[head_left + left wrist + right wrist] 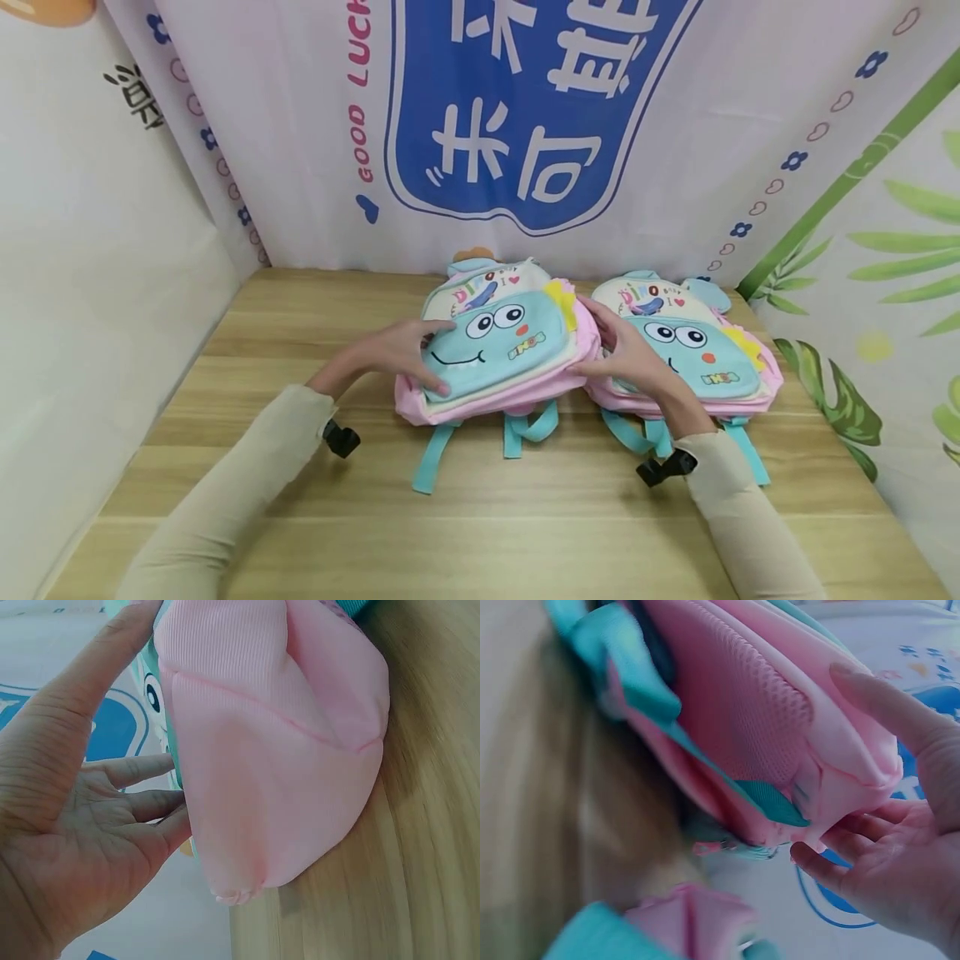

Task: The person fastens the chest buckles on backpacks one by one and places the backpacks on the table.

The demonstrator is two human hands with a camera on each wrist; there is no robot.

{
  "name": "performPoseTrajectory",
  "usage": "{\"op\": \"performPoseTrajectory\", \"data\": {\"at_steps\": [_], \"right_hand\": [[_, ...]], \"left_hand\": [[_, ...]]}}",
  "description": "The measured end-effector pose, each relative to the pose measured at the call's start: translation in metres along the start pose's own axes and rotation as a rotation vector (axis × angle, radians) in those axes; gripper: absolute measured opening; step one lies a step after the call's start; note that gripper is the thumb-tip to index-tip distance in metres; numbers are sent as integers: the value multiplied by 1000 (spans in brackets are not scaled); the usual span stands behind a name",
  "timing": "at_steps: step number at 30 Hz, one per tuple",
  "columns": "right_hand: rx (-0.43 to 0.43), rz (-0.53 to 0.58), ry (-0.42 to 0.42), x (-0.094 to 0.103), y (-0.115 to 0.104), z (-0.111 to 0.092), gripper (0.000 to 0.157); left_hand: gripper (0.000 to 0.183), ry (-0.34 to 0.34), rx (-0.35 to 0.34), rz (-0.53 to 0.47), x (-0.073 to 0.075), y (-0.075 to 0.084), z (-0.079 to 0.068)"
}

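Observation:
Two matching children's backpacks sit side by side on the wooden table. The left backpack (498, 342) is pink, cream and light blue with a cartoon face, and it tilts slightly. My left hand (401, 354) touches its front with thumb and fingers spread; in the left wrist view, the fingertips meet the edge of the face panel beside the pink side (247, 772). My right hand (622, 350) grips the opposite pink side between thumb and fingers. In the right wrist view, the mesh back (735, 705) and a turquoise strap (637, 667) show. The right backpack (686, 350) lies partly behind my right hand and forearm.
Turquoise straps (431, 462) trail onto the table (450, 550) in front of the bags. A printed cloth (300, 167) with a blue sign hangs behind the table, and leaf-patterned cloth (900, 333) hangs at the right.

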State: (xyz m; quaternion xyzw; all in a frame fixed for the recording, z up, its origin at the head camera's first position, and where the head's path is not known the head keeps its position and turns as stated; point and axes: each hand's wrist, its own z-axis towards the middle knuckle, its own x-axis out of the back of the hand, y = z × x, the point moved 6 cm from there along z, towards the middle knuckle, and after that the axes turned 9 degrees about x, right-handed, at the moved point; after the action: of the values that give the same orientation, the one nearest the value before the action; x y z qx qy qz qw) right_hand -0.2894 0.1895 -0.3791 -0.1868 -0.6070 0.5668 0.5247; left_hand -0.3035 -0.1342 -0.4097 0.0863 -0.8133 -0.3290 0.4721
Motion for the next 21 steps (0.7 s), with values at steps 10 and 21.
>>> {"op": "performPoseTrajectory", "data": {"at_steps": [10, 21], "right_hand": [[166, 48, 114, 20, -41, 16, 91], [194, -66, 117, 28, -82, 34, 86]], "left_hand": [[115, 12, -98, -81, -9, 18, 14], [107, -9, -200, -148, -17, 34, 20]]}}
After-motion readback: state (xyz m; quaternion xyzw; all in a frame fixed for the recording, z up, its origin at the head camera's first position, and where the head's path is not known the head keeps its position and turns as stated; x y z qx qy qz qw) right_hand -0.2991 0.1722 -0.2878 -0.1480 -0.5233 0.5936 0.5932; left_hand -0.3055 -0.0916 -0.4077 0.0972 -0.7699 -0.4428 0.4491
